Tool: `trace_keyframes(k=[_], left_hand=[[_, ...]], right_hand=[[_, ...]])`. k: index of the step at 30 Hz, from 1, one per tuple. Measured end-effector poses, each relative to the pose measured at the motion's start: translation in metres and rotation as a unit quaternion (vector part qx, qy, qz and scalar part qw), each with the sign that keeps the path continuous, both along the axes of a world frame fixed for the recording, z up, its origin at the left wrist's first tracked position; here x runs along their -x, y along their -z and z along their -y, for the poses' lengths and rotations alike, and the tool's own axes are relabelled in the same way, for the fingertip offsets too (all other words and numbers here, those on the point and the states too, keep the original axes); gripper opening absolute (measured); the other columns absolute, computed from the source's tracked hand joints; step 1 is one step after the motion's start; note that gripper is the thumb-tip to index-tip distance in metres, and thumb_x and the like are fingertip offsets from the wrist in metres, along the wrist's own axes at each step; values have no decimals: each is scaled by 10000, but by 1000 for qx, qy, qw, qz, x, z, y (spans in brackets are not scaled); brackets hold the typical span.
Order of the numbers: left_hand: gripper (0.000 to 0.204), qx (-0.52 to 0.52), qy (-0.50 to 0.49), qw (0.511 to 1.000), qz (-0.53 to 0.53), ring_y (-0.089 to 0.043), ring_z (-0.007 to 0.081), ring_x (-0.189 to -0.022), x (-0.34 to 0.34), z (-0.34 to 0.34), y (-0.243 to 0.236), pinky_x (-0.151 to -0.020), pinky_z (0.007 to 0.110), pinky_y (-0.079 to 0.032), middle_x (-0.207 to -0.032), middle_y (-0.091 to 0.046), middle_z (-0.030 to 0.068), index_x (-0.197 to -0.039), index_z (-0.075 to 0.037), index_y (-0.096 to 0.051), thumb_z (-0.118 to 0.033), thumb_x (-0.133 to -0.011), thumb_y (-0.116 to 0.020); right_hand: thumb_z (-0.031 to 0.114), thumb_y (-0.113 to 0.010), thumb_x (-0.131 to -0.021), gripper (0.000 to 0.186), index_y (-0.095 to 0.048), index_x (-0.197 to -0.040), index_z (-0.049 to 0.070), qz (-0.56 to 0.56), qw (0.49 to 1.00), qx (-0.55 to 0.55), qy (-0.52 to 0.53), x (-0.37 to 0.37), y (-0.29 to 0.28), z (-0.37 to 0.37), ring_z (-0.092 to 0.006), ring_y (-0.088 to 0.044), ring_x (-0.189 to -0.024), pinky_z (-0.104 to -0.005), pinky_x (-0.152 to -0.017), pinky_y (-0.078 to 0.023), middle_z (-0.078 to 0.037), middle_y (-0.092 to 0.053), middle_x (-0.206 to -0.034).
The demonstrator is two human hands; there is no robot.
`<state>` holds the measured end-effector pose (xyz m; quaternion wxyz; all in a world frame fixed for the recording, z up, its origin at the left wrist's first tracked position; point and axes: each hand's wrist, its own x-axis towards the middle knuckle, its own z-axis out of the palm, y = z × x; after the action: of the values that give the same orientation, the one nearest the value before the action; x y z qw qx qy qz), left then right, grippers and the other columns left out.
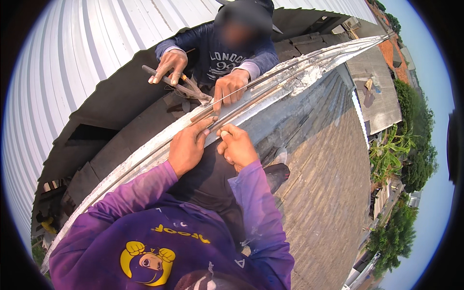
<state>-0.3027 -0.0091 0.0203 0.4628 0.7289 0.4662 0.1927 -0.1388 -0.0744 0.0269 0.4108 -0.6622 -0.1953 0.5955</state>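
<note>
Thin steel rods [251,103] run diagonally along a white, rough-topped ledge [299,79]. My left hand [188,147] is closed on the rods, thumb and fingertips at their middle. Just right of it, my right hand [234,145] has curled fingers at the underside of the rods; what its fingertips hold is too small to make out. Opposite me a co-worker [241,58] presses one hand [229,89] on the rods above my fingers and holds a grey metal tool with a yellowish handle [186,89] in the other.
A white corrugated roof [72,53] overhangs dark panels [108,159] at left. A sloping corrugated roof [324,183] lies below the ledge at right, beside my foot [275,176]. Trees [406,159] and lower rooftops [374,96] are beyond. Another person in yellow [47,223] is small at lower left.
</note>
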Motion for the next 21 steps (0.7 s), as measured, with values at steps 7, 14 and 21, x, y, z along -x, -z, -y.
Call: trace_keyframes(k=[7, 14, 21], left_hand=[[371, -81, 0, 997, 10, -720, 448, -948, 2, 4, 3, -834, 487, -560, -1025, -755, 244, -1371, -196, -735, -124, -1023, -630], [364, 3, 6, 999, -42, -728, 422, -1062, 2, 0, -16, -899, 442, -566, -1168, -756, 225, -1359, -152, -732, -116, -1015, -617], [327, 12, -14, 1000, -13, -724, 415, -1074, -2, -3, -12, -927, 466, -552, -1152, -764, 215, -1324, -147, -746, -151, -1024, -615]], right_hand=[[207, -629, -1035, 270, -693, -1204, 6, 423, 897, -38, -120, 3, -36, 14, -405, -737, -883, -494, -797, -572, -218, -768, -937], [231, -646, -1000, 251, -751, -1155, 64, 471, 866, 31, -165, 31, -57, 4, -457, -718, -1008, -548, -891, -548, -238, -765, -1001], [197, -625, -1002, 228, -783, -1128, 90, 488, 862, 1, -137, 20, -41, 13, -435, -726, -999, -532, -883, -559, -218, -769, -984]])
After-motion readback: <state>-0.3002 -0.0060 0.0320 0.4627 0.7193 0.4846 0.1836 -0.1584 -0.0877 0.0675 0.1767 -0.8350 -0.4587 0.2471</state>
